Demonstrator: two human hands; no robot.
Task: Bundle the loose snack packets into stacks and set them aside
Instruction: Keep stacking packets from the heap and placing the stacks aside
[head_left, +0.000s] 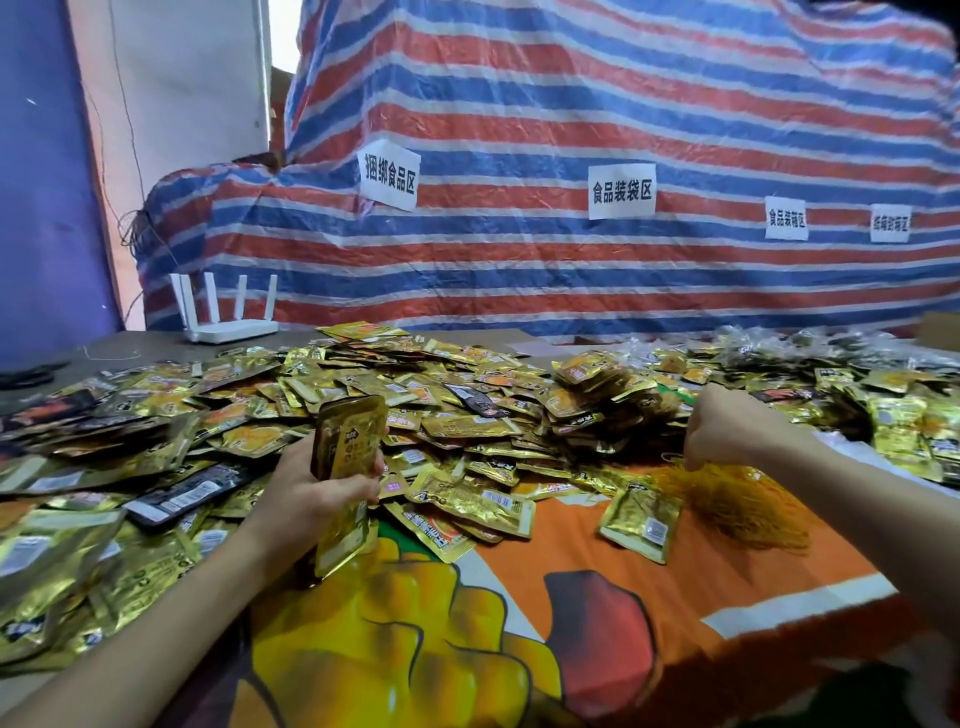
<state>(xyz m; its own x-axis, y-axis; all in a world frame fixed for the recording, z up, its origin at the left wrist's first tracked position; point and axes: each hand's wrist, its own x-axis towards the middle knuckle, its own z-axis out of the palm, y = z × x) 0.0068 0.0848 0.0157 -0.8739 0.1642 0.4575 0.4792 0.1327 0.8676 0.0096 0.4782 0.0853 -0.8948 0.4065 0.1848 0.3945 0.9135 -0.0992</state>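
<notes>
Over orange printed sheet (675, 571), your left hand (317, 493) grips small stack of gold packets (353, 436), held upright, fingers curled round it. Your right hand (727, 431) reaches down into heap of orange bands (737, 499), fingers curled, pinching strands. Stack in hand not yet tied. What look like bundled stacks (597, 384) sit further back, near centre. Loose packets (415, 395) cover most of table. Judge task early: one stack gathered, banding next, bulk of pile left for you.
</notes>
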